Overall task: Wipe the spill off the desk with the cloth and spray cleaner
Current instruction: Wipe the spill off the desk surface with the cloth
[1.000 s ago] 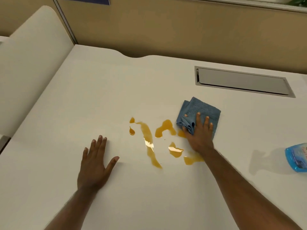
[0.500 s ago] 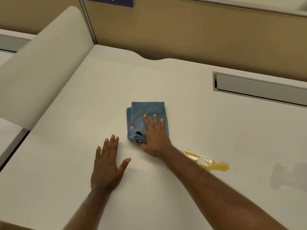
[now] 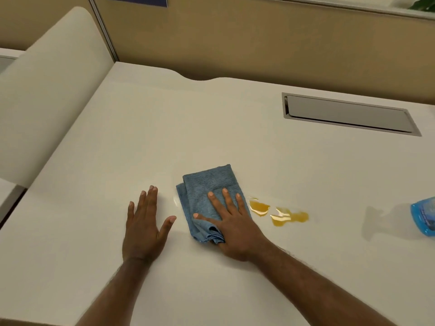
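Observation:
A folded blue cloth (image 3: 207, 187) lies flat on the white desk (image 3: 211, 123). My right hand (image 3: 231, 228) presses down on it, fingers spread over its near half and thumb along its left side. Just right of the cloth two small amber puddles of the spill (image 3: 279, 212) sit on the desk. My left hand (image 3: 143, 228) rests flat and open on the desk, a little left of the cloth. The blue spray cleaner bottle (image 3: 424, 216) is cut off by the right edge of the view.
A grey recessed cable hatch (image 3: 348, 114) is set into the desk at the back right. A cream divider panel (image 3: 47, 90) stands along the left side, and a tan partition wall (image 3: 259, 38) runs behind the desk.
My right hand swept the cloth left across the spill and most of the amber liquid is gone; only two small puddles on the right are left. The cloth has since come back rightward toward them.

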